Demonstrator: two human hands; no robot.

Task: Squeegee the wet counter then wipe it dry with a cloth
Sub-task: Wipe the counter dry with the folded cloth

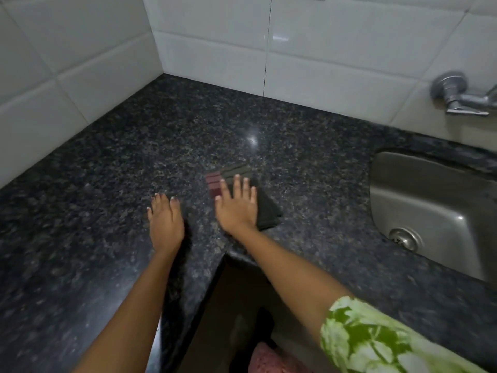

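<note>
My right hand presses flat, fingers spread, on the dark folded cloth; its length runs toward the steel sink. My left hand rests open on the speckled black granite counter just beside.

Under my right hand lies the folded cloth, dark with a maroon striped band at its far left corner, flat on the black speckled granite counter. It sits near the counter's inner front corner, well left of the sink. The granite looks glossy, with one bright glint behind the cloth.
</note>
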